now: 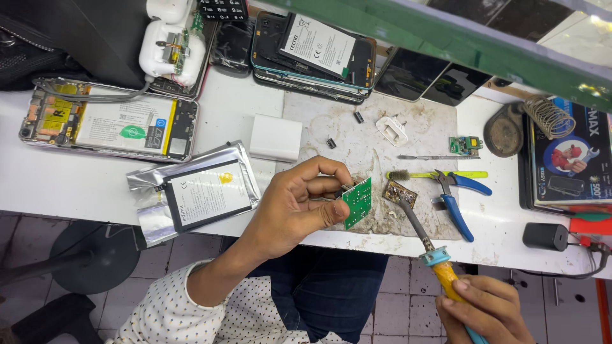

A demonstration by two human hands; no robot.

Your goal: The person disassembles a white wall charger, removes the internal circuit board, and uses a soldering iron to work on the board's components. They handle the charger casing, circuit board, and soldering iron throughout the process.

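1. My left hand pinches the small green circuit board between thumb and fingertips, holding it on edge just above the stained work mat at the near edge of the white surface. I judge a firm grip by the board's rim best, with the fingers well away from the joint to be heated.
2. My right hand is wrapped around the yellow handle of the soldering iron, low at the frame's edge. The tip rests on the small brown flux-stained pad just beside the board, not on the board itself.
3. I judge the tip needs wiping clean before it meets the board.
4. The blue-handled pliers and the yellow brush lie near the pad; I want the iron's shaft kept off them.
5. The silver battery pouch lies left of my wrist, well apart from the tip, and heat belongs nowhere near it.
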